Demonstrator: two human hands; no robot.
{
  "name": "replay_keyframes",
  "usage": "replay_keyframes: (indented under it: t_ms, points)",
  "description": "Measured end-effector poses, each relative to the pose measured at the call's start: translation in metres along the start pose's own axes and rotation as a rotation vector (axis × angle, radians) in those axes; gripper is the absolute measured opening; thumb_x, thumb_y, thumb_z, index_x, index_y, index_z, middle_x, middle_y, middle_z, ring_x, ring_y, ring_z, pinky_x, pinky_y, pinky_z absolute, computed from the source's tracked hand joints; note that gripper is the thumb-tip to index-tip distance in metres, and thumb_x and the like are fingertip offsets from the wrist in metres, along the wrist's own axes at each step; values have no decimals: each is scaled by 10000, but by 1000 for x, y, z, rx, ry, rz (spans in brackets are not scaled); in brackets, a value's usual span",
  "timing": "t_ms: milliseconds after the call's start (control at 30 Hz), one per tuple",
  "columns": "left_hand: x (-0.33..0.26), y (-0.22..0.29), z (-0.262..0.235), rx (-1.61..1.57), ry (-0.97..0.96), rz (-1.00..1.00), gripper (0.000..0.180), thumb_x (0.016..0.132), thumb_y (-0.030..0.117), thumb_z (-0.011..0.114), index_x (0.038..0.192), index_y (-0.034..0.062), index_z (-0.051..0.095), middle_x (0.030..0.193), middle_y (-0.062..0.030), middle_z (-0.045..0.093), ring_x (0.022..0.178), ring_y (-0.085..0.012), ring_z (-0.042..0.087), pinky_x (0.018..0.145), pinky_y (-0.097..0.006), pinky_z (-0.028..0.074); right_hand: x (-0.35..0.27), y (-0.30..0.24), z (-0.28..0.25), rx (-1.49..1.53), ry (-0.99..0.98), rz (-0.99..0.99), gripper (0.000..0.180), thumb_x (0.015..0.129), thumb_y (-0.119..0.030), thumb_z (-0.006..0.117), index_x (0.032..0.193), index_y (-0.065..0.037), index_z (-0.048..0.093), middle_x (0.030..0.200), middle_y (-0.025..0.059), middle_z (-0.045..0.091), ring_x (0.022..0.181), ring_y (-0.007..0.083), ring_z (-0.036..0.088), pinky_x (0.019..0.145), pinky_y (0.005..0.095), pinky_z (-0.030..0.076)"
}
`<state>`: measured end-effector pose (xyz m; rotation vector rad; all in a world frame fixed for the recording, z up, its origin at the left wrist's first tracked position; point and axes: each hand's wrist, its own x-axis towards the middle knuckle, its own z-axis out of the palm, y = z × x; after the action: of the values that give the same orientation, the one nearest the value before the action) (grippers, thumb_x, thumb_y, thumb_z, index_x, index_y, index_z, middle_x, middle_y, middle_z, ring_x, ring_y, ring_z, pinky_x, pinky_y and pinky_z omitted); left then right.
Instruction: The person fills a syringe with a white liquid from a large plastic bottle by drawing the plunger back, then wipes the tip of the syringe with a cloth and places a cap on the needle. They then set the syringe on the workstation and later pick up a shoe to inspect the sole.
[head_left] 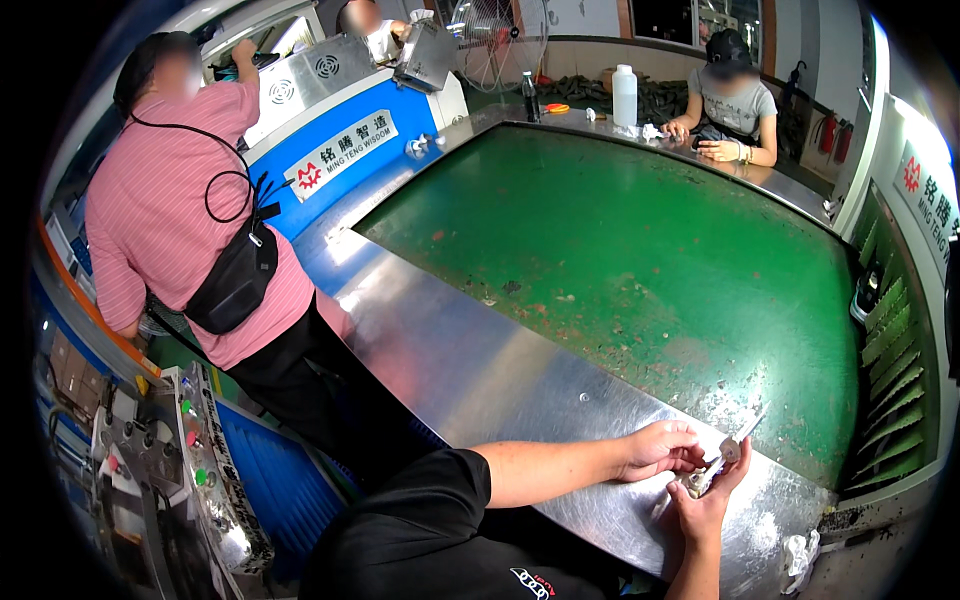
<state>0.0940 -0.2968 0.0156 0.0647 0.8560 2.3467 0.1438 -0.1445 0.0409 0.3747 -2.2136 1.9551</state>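
Above the near metal ledge, my right hand (704, 505) grips a small pale tool (729, 451). The tool has a round grey part near its middle and a thin, light rod pointing up and to the right. Its exact kind is too small to make out. Close on its left, my left hand (658, 450) has its fingers curled together beside the tool's lower part. What those fingers pinch, if anything, is hidden. Crumpled white tissue (798, 560) lies near my right forearm.
A green conveyor belt (600, 260) with worn, dusty patches spreads beyond the metal ledge (480, 350). One person (190, 200) in pink stands at left by a blue machine (330, 160). Another (735, 110) sits at the far side, near a white bottle (625, 97) and a dark bottle (530, 97).
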Motion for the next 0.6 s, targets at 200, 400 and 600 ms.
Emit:
replay_keyframes:
  t_ms: [200,400,600]
  points:
    - [-1,1,1,-8,-1,-3,135,924,152,488,978,34,525,948,-79,591,917,-182,581,835,-321,473,1,-3,0,30,-5,-2,1217,552,-312,857,1421,-39,49,1358,174,275,1248,289,320,1033,396,280]
    - [-1,4,2,8,-3,-2,139,923,154,489,979,34,527,955,-80,589,921,-181,580,834,-318,473,2,-1,0,19,-7,-18,1224,549,-323,859,1420,-36,49,1364,177,263,1253,289,310,1036,397,274]
    - [-1,5,3,-1,-7,-3,137,922,155,489,979,36,525,953,-80,587,918,-180,580,835,-319,473,3,-5,1,17,-10,-15,1225,545,-319,861,1420,-36,52,1359,177,265,1252,288,308,1036,396,273]
